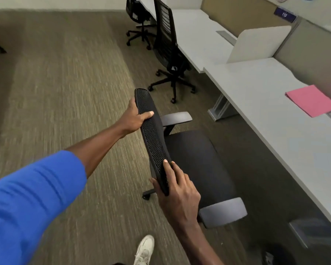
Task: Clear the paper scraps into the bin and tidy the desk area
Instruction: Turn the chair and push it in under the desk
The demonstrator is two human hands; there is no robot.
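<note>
Head view of a person at a row of desks. The left hand (pixel 135 117) clasps the far end of the mesh backrest (pixel 152 138) of a black office chair (pixel 197 161), thumb laid over its top edge. The right hand (pixel 177 194) grips the near end of the same backrest, fingers wrapped over the front of the mesh. Beyond both grips, on the side away from the person, lie the chair's seat and its two grey armrests (pixel 223 211), and past these the edge of the white desk (pixel 275 119). A pink sheet of paper (pixel 311 101) rests flat on that desk, well apart from either hand and to the right of the grips. Farther along the row from the left-hand grip stands a second chair (pixel 168 50). A dark shape (pixel 279 253) below the desk, near the right forearm, is possibly a bin; the blur prevents certainty. A white shoe (pixel 144 249) stands on the carpet (pixel 65 92).
</note>
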